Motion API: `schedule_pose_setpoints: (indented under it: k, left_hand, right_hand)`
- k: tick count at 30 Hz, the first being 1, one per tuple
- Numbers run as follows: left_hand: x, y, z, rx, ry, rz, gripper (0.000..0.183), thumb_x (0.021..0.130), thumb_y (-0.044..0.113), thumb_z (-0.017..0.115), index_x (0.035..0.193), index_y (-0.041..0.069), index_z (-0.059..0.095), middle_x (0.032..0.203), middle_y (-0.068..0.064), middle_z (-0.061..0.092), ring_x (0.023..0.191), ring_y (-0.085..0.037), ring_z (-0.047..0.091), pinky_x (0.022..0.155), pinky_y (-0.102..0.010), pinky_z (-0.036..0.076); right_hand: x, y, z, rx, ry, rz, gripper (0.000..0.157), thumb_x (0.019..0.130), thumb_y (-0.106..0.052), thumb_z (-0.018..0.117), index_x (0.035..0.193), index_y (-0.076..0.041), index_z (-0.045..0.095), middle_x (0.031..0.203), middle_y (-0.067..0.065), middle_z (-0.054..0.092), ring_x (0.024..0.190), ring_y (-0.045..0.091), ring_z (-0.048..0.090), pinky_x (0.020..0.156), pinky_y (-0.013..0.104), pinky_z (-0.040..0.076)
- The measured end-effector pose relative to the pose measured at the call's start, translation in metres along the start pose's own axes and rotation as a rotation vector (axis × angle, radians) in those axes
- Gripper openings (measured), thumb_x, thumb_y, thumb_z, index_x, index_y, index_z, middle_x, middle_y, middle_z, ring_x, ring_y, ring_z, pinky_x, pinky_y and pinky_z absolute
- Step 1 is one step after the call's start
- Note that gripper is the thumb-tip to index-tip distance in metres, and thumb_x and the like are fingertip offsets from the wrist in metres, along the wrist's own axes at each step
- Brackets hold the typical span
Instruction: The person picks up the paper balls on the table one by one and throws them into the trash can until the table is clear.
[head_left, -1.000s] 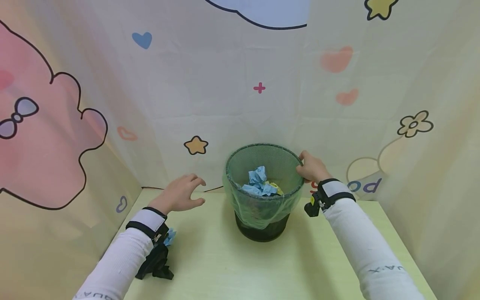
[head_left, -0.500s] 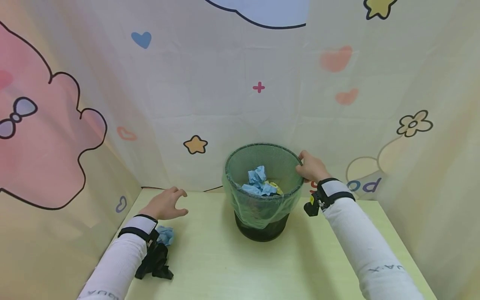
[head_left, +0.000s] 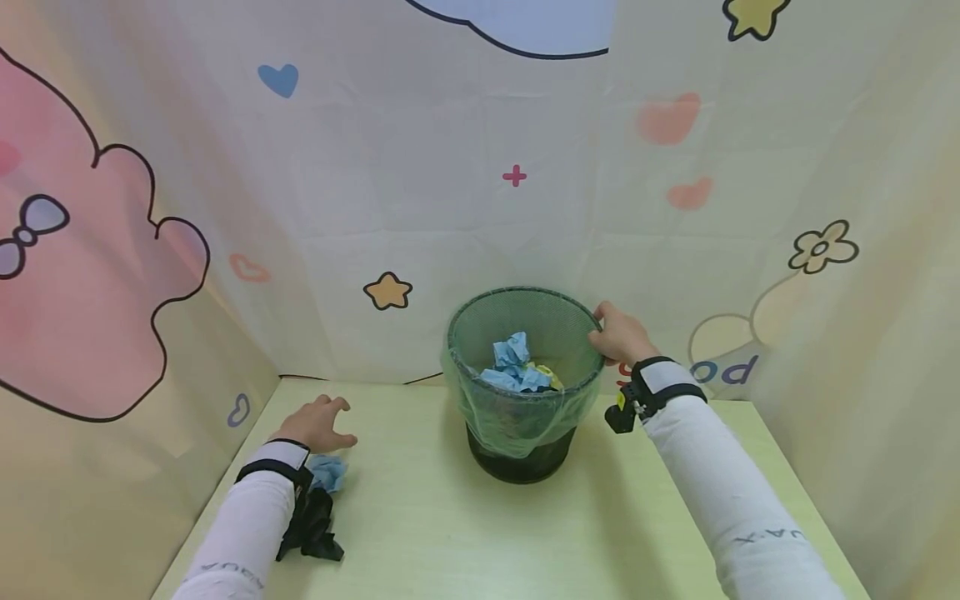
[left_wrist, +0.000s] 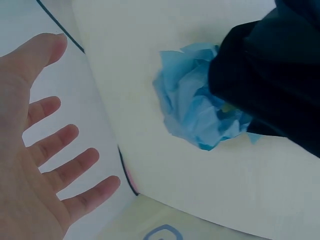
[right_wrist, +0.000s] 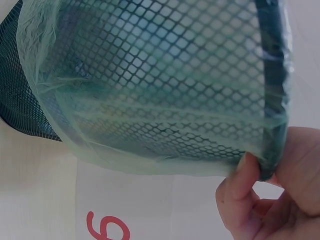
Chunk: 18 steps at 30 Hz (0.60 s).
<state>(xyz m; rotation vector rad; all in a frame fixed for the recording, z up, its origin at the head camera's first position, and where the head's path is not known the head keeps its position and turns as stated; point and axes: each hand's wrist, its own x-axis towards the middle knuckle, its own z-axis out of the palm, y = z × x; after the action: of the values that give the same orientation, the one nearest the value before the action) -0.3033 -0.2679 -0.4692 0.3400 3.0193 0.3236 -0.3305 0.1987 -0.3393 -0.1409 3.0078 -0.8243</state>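
A black mesh wastebasket [head_left: 522,462] with a green plastic liner stands toward the back of the table. Inside it lie crumpled blue paper [head_left: 513,350] and a bit of yellow. My right hand [head_left: 624,335] pinches its rim on the right side; in the right wrist view the fingers [right_wrist: 241,187] curl at the liner-covered edge. My left hand [head_left: 313,425] holds nothing, its fingers spread, at the table's left. Close by its wrist lie a crumpled blue paper ball [left_wrist: 187,100] and a crumpled black piece [head_left: 313,529], partly behind the left forearm.
The pale table [head_left: 420,533] meets a printed curtain [head_left: 450,200] at the back and on both sides. The basket stands close to the back curtain. White sleeves and wrist cameras [head_left: 621,414] extend over the table.
My left hand has drawn back from near the basket, down and to the left toward the blue paper ball. The right hand keeps its hold on the rim.
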Motion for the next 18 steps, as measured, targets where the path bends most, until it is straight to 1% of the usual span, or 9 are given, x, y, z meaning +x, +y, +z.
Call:
schedule_pose_setpoints:
  k: [6,11,14,18]
  left_hand:
    - [-0.005,-0.002,0.011,-0.020,-0.032,-0.067,0.067,0.074,0.037,0.071,0.128,0.004,0.048,0.121,-0.024,0.048,0.102,-0.044,0.052,0.075,-0.058,0.049]
    - [-0.012,-0.001,0.023,-0.038,-0.074,-0.127,0.074,0.073,0.037,0.073,0.131,0.002,0.044,0.120,-0.027,0.046,0.095,-0.044,0.055,0.077,-0.056,0.049]
    - [-0.015,-0.002,0.030,-0.051,-0.093,-0.148,0.075,0.073,0.036,0.074,0.131,0.001,0.043,0.119,-0.029,0.045,0.092,-0.045,0.056,0.076,-0.056,0.049]
    - [-0.017,-0.005,0.041,-0.068,-0.101,-0.170,0.076,0.072,0.035,0.075,0.131,0.001,0.043,0.118,-0.029,0.045,0.088,-0.042,0.057,0.075,-0.055,0.050]
  right_hand:
    - [0.000,0.000,0.000,-0.001,0.000,0.003,0.037,0.087,-0.008,0.041,0.122,0.005,0.037,0.101,0.027,0.055,0.055,0.017,0.059,0.049,0.025,0.051]
    - [0.001,0.001,0.000,-0.008,-0.010,0.004,0.039,0.087,-0.008,0.042,0.124,0.005,0.037,0.092,0.023,0.057,0.052,0.015,0.054,0.047,0.023,0.046]
    - [0.002,0.001,0.000,-0.009,-0.020,0.011,0.041,0.086,-0.008,0.041,0.125,0.005,0.036,0.087,0.019,0.056,0.052,0.015,0.050,0.046,0.023,0.043]
    - [0.001,0.001,-0.001,-0.010,-0.024,0.017,0.041,0.086,-0.008,0.042,0.125,0.005,0.036,0.086,0.019,0.056,0.052,0.016,0.051,0.046,0.023,0.043]
